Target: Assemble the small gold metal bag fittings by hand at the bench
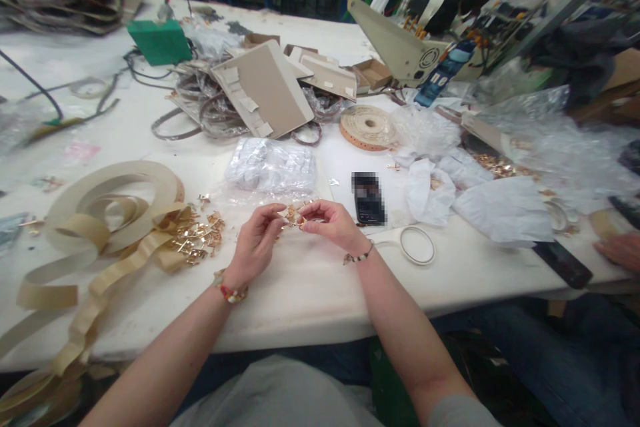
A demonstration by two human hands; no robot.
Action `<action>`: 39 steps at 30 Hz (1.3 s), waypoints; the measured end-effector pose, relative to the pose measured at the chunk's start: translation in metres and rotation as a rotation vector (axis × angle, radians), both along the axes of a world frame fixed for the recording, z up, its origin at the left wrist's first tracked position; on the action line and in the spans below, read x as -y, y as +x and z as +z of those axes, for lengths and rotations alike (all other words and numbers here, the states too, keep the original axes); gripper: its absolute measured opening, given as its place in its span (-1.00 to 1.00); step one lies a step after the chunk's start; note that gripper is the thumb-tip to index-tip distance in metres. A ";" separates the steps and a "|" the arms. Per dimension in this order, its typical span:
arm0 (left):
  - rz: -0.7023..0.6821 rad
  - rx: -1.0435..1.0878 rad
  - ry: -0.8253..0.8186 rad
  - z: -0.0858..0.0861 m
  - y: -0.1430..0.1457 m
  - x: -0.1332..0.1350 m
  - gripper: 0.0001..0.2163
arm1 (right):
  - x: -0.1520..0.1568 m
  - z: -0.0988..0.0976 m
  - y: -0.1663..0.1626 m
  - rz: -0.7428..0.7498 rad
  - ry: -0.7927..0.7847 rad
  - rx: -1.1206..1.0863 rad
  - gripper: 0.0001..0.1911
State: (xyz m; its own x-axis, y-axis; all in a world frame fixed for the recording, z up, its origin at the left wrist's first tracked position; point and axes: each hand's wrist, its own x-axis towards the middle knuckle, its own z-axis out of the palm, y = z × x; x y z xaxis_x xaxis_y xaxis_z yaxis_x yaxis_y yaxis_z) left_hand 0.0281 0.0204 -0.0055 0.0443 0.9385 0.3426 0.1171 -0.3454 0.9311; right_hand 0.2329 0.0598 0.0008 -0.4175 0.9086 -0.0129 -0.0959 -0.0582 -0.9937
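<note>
My left hand (257, 240) and my right hand (331, 225) meet above the front part of the white table, fingertips pinched close together. Between them are small gold metal pieces (293, 215), too small and blurred to make out their exact kind. Both hands appear closed on these pieces. Left of my left hand lies a loose pile of similar gold metal fittings (197, 240), some with T-shaped ends. A clear plastic bag of white packets (270, 165) lies just beyond my fingers.
A large roll of beige tape (115, 180) trails strips over the table's front edge. A phone (369, 199) and tape ring (417, 245) lie right. Behind are cardboard pieces (265, 90), a strap roll (367, 125) and a bottle (444, 73). Another person's hand (620, 250) rests far right.
</note>
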 end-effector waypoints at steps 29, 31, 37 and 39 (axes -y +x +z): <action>-0.191 -0.061 0.023 0.002 -0.003 0.005 -0.67 | 0.001 0.007 -0.002 0.017 0.037 0.015 -0.56; -0.184 -0.089 0.036 0.003 -0.003 0.005 -0.67 | 0.001 0.006 -0.001 0.029 0.035 0.008 -0.55; -0.160 -0.163 0.077 0.002 -0.003 0.004 -0.65 | 0.001 0.005 0.000 0.036 0.048 0.018 -0.53; -0.097 -0.206 0.097 0.002 -0.003 0.004 -0.64 | 0.001 0.004 0.001 0.030 0.053 0.022 -0.53</action>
